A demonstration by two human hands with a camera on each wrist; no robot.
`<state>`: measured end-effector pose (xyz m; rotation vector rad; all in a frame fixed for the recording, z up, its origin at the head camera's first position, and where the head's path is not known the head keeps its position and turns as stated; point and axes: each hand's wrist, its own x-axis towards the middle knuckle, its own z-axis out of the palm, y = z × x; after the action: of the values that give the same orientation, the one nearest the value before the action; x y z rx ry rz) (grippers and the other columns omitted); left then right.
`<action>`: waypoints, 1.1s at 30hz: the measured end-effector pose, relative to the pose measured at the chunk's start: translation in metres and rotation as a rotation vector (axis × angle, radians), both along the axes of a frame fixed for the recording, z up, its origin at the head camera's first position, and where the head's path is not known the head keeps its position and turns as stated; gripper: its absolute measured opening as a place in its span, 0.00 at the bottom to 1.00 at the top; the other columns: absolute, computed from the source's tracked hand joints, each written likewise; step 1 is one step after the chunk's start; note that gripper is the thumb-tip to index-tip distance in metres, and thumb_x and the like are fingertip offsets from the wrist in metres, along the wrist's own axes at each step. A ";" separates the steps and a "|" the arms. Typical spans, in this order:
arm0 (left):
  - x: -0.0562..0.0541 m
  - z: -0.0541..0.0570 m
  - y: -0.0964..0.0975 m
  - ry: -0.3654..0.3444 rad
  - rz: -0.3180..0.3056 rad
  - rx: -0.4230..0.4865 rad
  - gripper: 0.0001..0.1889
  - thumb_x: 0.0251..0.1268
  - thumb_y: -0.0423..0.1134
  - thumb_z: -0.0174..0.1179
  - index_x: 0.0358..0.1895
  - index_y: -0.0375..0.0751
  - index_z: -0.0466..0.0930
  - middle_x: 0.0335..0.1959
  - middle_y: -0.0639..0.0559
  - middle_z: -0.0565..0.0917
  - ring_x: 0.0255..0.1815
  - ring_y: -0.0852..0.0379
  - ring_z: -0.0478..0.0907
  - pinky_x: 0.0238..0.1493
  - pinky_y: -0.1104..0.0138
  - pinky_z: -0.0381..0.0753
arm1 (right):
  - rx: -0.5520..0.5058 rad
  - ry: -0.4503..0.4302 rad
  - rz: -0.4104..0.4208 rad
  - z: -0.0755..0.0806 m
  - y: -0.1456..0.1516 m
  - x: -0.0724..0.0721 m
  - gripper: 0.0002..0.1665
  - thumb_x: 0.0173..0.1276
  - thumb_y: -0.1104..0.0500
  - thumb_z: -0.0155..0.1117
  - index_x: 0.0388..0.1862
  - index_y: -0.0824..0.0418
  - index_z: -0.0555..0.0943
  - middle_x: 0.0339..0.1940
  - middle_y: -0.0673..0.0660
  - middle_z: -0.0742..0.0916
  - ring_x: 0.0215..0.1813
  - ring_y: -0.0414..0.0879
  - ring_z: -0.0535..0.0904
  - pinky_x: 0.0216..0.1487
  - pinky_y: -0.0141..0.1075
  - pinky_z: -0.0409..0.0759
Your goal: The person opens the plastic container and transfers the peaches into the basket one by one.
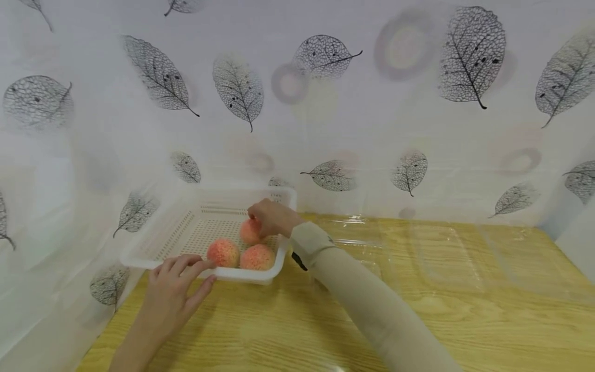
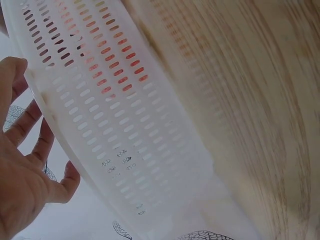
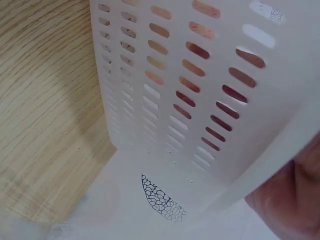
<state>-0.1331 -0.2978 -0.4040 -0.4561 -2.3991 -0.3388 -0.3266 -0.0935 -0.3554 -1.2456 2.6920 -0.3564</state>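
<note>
A white perforated plastic basket (image 1: 135,257) sits at the left of the table. Inside its right part lie three pink-and-yellow peaches: one peach (image 1: 223,252) near the front wall, another peach (image 1: 257,257) in the front right corner, and a third peach (image 1: 249,232) behind them. My right hand (image 1: 274,217) reaches over the right rim and grips that rear peach, partly covering it. My left hand (image 1: 176,284) rests with loosely bent fingers on the front rim. In the left wrist view, the left hand (image 2: 25,165) lies along the rim beside the slotted wall.
Several clear plastic containers (image 1: 446,256) stand on the wooden table (image 1: 260,330) to the right of the basket, faint against the wood. A white curtain (image 1: 279,139) printed with dark leaves hangs behind and at the sides.
</note>
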 end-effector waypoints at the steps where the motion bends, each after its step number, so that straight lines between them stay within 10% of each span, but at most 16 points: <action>1: 0.000 0.000 0.000 -0.001 0.002 -0.002 0.18 0.51 0.38 0.76 0.48 0.54 0.88 0.45 0.52 0.85 0.46 0.43 0.79 0.41 0.41 0.73 | -0.013 -0.007 0.002 0.000 0.000 0.000 0.16 0.63 0.66 0.71 0.50 0.62 0.83 0.43 0.55 0.88 0.40 0.44 0.79 0.41 0.30 0.77; 11: 0.001 0.000 -0.001 -0.015 0.019 -0.009 0.19 0.50 0.39 0.77 0.48 0.53 0.87 0.45 0.51 0.85 0.47 0.43 0.78 0.43 0.42 0.73 | -0.054 -0.035 0.010 -0.004 -0.002 0.000 0.17 0.65 0.63 0.72 0.53 0.63 0.84 0.41 0.55 0.88 0.40 0.43 0.78 0.42 0.31 0.76; 19: 0.001 0.000 0.000 0.013 0.004 -0.001 0.17 0.52 0.40 0.76 0.48 0.55 0.87 0.45 0.52 0.85 0.46 0.43 0.79 0.40 0.41 0.74 | -0.045 0.013 0.018 -0.005 -0.003 -0.001 0.03 0.65 0.66 0.70 0.33 0.62 0.83 0.30 0.52 0.84 0.32 0.42 0.72 0.34 0.29 0.70; 33: 0.001 0.000 0.000 0.005 0.013 -0.020 0.18 0.52 0.39 0.76 0.47 0.54 0.87 0.44 0.52 0.85 0.45 0.43 0.79 0.39 0.42 0.74 | -0.023 0.039 0.061 -0.006 -0.003 0.001 0.17 0.72 0.65 0.60 0.21 0.57 0.82 0.18 0.48 0.72 0.22 0.38 0.57 0.26 0.29 0.57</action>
<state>-0.1316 -0.2976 -0.4040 -0.4492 -2.4017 -0.3077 -0.3251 -0.0965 -0.3609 -1.3509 2.6829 -0.3593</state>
